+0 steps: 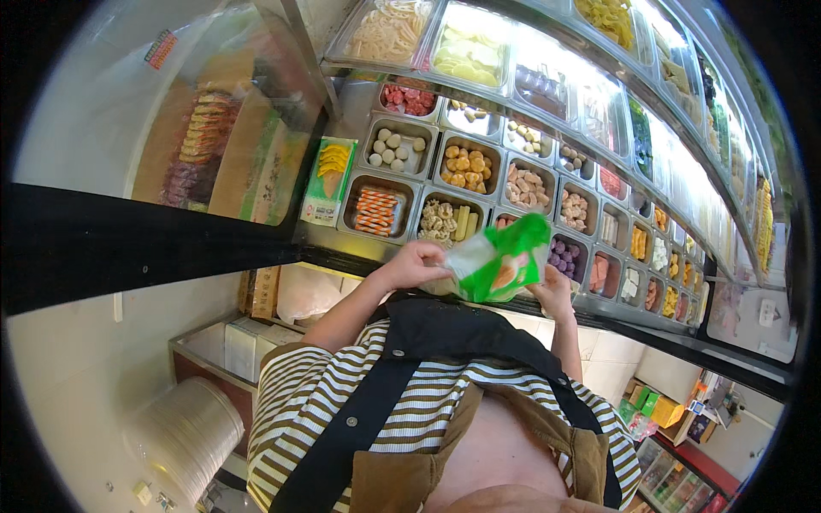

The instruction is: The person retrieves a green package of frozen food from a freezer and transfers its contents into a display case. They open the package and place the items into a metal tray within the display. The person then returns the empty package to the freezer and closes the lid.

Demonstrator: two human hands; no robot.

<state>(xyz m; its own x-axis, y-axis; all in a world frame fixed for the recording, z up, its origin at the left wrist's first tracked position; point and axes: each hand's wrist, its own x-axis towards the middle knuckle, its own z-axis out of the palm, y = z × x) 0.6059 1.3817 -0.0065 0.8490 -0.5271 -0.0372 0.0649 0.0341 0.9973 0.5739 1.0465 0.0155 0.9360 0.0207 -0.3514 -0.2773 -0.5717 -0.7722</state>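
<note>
A green-and-clear plastic food packet (507, 263), slightly blurred, is held up before my chest, above the near row of metal trays. On its left edge my left hand (420, 263) pinches the clear part between thumb and fingers. My right hand (553, 292) grips the packet's lower right side. Just beyond my left hand lie a tray of pale ridged pieces and yellow sticks (449, 221) and a tray of orange-and-white striped sticks (376, 211). Purple balls (563, 256) fill a tray beside my right hand. What is inside the packet cannot be made out.
Another green food packet (329, 183) stands left of the trays. Clear tubs of sliced food (471, 45) line a metal-edged shelf (513, 109) above. A black frame bar (154, 237) runs at left. Behind on the left are a counter (211, 353) and a large ribbed cylinder (186, 436).
</note>
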